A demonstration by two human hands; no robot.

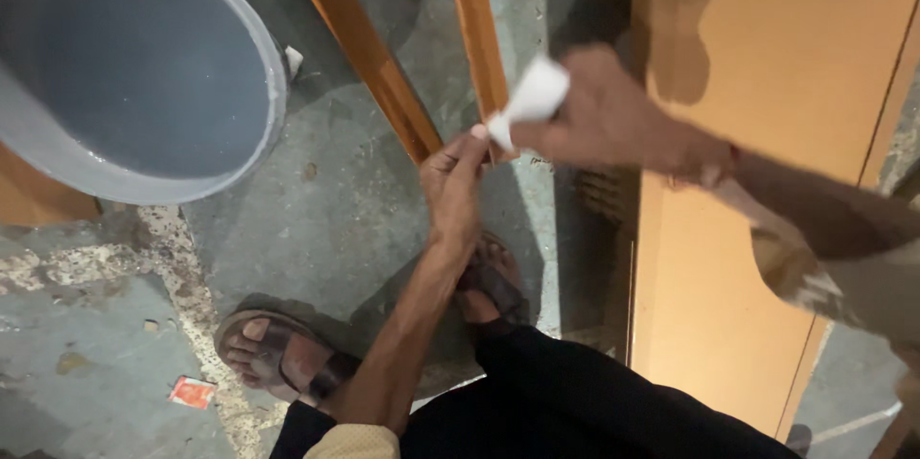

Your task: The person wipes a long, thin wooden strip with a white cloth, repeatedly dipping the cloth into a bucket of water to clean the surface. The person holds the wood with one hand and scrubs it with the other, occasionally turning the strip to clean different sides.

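grey bucket point(134, 66) beside wooden slats point(383, 76), orange board point(767, 133), possibly white tube point(532, 100)

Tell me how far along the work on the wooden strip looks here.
Early to midway, as far as this shows. In hand: the right hand holds a white tube, nozzle down at the end of a wooden strip, where the left hand has its fingertips. Done: nothing I can confirm; no glue line is visible. Left: the second strip and the large board lie untouched.
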